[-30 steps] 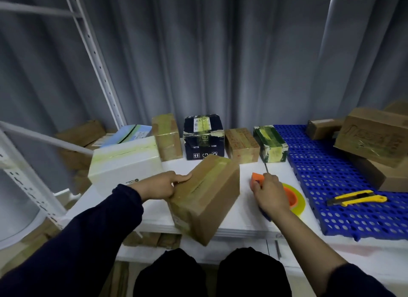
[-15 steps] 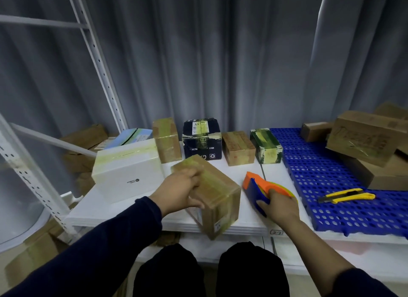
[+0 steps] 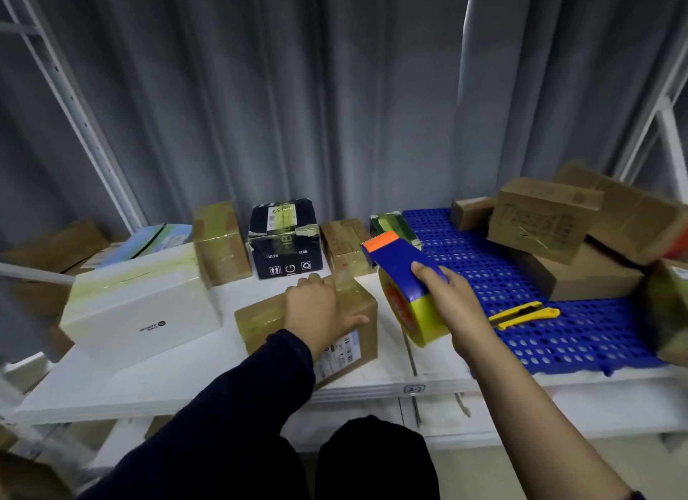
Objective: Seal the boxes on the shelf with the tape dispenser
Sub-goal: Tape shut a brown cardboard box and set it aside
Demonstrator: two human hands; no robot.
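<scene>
If the dispenser [image 3: 405, 272] comes down while the left hand [image 3: 320, 313] lies across the box [image 3: 260, 317], its toothed orange edge could nick the fingers [image 3: 312, 282], since they cover much of the top where tape would run. Those fingers are stretched out nearly flat, pressing on the lid and gripping nothing, with the thumb splayed toward the dispenser. A light press like that may not hold. The box sits under the palm near the front edge of the shelf [image 3: 186, 380], so I judge a hard pull of tape could skew it or drag it off. The right hand [image 3: 446, 298] is wrapped tight round the blue handle, held in the air just right of the left thumb and clear of the box, with the yellow roll [image 3: 424, 321] hanging below the knuckles. A loose tape end could fold on itself.

The box is plain brown card. Glossy yellowish tape already bands the top left of the fingers, and a printed label shows on the side below the thumb
</scene>
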